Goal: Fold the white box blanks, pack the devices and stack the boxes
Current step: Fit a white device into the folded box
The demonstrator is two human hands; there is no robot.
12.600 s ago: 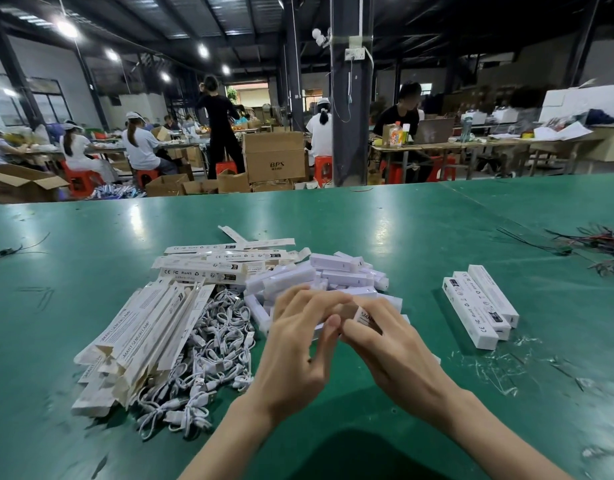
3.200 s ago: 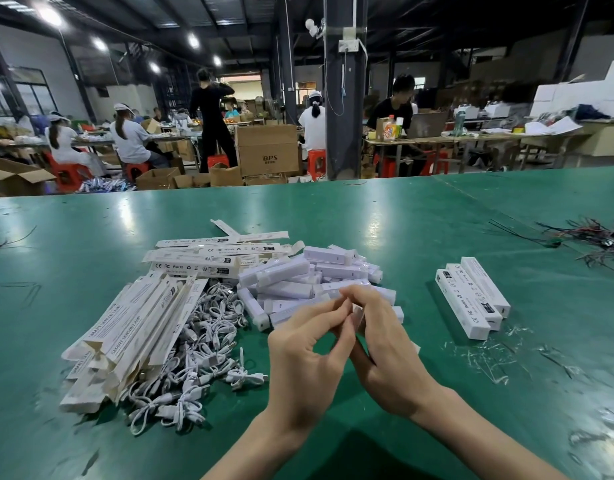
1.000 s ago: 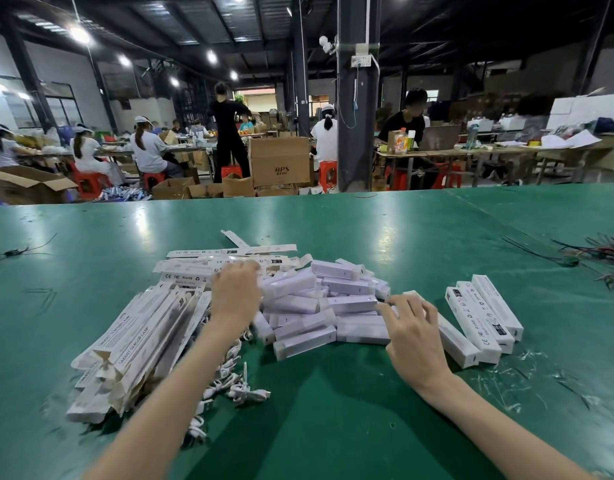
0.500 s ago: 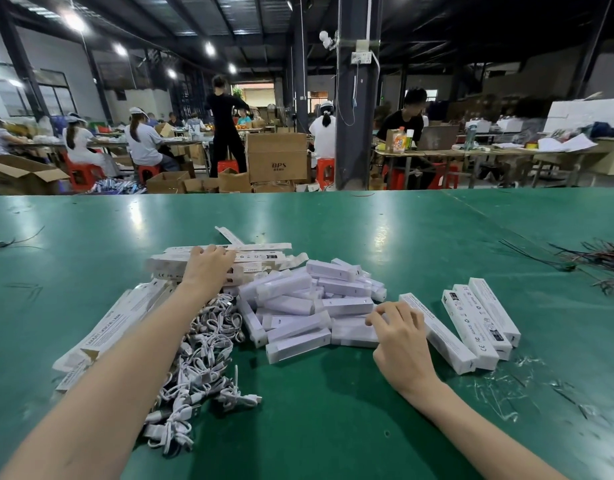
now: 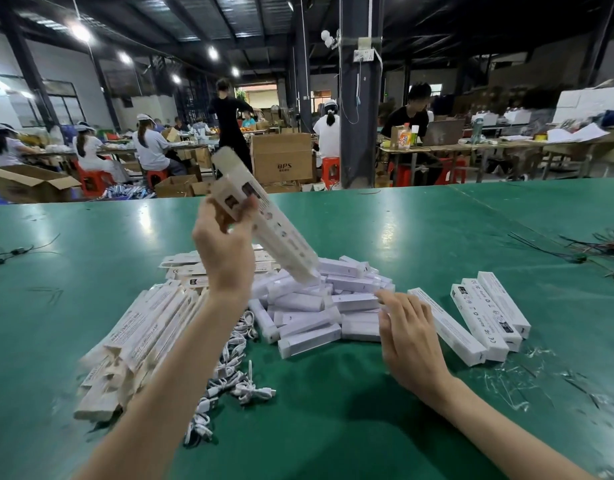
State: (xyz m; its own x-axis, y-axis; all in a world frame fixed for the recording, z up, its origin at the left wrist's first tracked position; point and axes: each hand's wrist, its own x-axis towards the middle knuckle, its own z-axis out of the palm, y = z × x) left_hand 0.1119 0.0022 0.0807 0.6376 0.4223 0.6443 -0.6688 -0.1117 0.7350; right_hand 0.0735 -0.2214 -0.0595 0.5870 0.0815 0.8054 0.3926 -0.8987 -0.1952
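Observation:
My left hand (image 5: pixel 226 251) grips a flat white box blank (image 5: pixel 274 233) and holds it tilted in the air above the pile. My right hand (image 5: pixel 407 336) lies low on the table with its fingers spread, touching the right edge of the heap of white devices (image 5: pixel 312 306). Right of it, several packed white boxes (image 5: pixel 485 320) lie side by side in a row. More box blanks (image 5: pixel 139 337) are piled at the left, and white cables (image 5: pixel 229 375) lie tangled beside them.
The green table (image 5: pixel 367 427) stretches wide around the piles. Dark wire scraps (image 5: pixel 599 247) lie at the far right, a thin cable (image 5: pixel 11 252) at the far left. Plastic shreds (image 5: pixel 516 379) litter the right front. People work at tables beyond.
My left hand has lifted a box blank from the far pile up into the air. My right hand stays by the devices, after setting a packed box beside the row.

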